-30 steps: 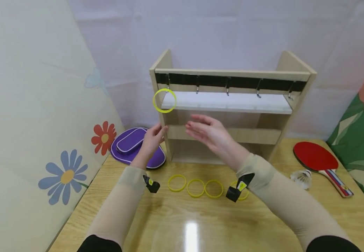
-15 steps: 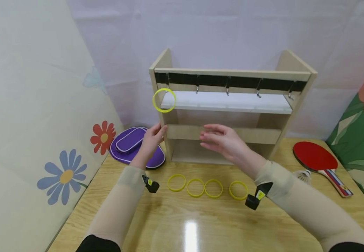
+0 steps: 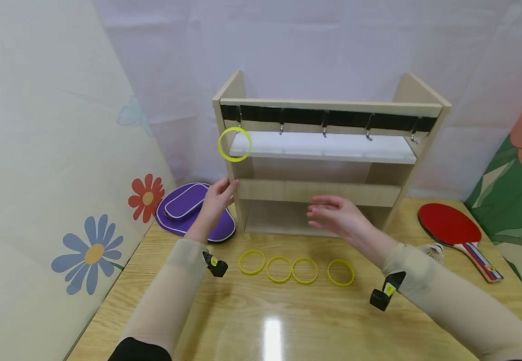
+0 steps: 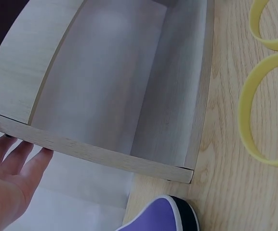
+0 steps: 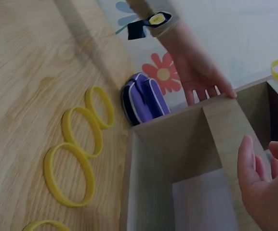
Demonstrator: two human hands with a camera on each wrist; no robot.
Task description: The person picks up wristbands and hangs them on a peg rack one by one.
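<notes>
The left hand [image 3: 215,200] rests its fingers against the outer face of the left side panel of a wooden shelf rack [image 3: 319,190]. In the left wrist view, its fingertips [image 4: 42,156] touch that panel. Held in the air before the lower part of the rack, the right hand [image 3: 339,215] has loosely bent fingers and holds nothing. A yellow ring [image 3: 235,159] hangs from the leftmost hook. Several hooks [image 3: 325,131] line the black strip along the rack's top. On the table before the rack lie several more yellow rings [image 3: 279,281].
A purple bat case [image 3: 184,200] lies left of the rack. To the right are a red table tennis bat [image 3: 450,223] and a shuttlecock [image 3: 434,250], partly behind the right forearm. The wooden table [image 3: 224,316] meets walls on the left and at the back.
My right hand has moved right and down, away from the hanging ring. The left hand keeps its place on the side panel. The rings have not moved.
</notes>
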